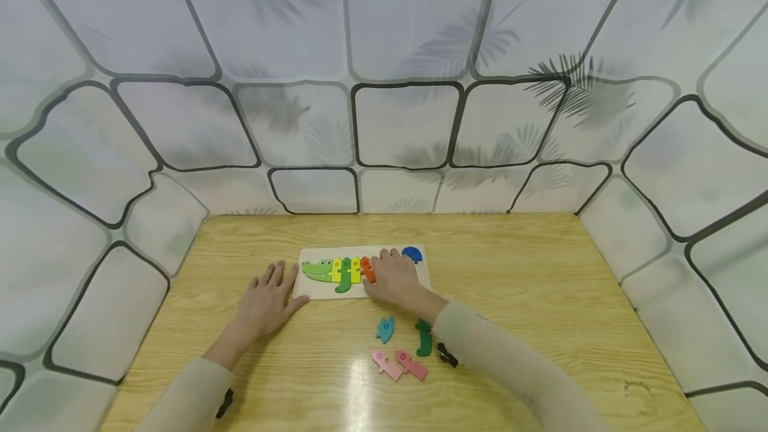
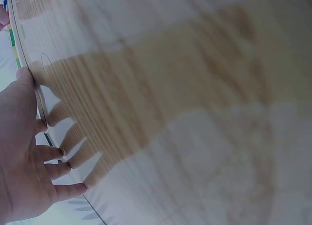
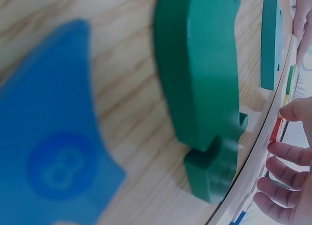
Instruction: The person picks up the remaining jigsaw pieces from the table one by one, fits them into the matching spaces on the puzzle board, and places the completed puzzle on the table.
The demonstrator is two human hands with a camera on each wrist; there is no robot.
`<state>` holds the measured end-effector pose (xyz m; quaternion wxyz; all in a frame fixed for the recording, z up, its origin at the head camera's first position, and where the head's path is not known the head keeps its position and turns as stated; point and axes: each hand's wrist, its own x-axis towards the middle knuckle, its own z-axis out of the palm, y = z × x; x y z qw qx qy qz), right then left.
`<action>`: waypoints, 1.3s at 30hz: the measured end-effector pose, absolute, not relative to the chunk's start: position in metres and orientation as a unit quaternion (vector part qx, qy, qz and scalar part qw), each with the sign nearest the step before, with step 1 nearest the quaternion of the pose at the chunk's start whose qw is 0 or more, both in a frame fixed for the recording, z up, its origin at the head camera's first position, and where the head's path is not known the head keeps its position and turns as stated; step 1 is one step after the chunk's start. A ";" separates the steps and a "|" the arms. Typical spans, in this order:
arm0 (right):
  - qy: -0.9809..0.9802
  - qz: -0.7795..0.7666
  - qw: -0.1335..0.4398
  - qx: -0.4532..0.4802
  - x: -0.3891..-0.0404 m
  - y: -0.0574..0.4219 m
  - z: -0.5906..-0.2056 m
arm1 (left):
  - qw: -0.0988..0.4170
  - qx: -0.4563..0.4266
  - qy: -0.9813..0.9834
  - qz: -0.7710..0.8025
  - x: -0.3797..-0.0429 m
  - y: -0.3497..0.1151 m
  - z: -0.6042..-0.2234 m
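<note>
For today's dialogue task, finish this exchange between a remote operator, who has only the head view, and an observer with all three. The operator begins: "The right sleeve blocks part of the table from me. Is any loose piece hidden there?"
Observer: Yes, the right wrist view shows a blue piece marked with what looks like an 8.

Operator: Is the dark green piece thin or thick?

Observer: Thick; a deep side wall shows on the dark green piece.

Operator: Where are the right fingertips?

Observer: The thumb and forefinger of the right hand show either side of the orange-red piece.
</note>
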<state>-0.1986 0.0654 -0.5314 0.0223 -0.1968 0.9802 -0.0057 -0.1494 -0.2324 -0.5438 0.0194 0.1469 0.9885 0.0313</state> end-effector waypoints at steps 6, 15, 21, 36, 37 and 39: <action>0.977 -0.004 0.022 -0.213 -0.198 0.071 -0.529 | 0.016 0.150 0.988 0.030 -0.149 -0.233 -0.543; 0.955 0.032 0.035 -0.293 -0.209 0.083 -0.521 | 0.008 0.153 0.987 0.038 -0.148 -0.233 -0.542; 0.938 0.029 0.057 -0.339 -0.216 0.089 -0.517 | 0.012 0.150 0.988 0.042 -0.148 -0.232 -0.541; 0.922 0.040 0.068 -0.380 -0.224 0.093 -0.516 | 0.021 0.149 0.988 0.038 -0.148 -0.232 -0.538; 0.920 0.036 0.066 -0.384 -0.225 0.094 -0.516 | 0.021 0.149 0.988 0.038 -0.148 -0.232 -0.538; 0.917 0.028 0.064 -0.393 -0.226 0.096 -0.517 | 0.023 0.148 0.988 0.037 -0.148 -0.232 -0.538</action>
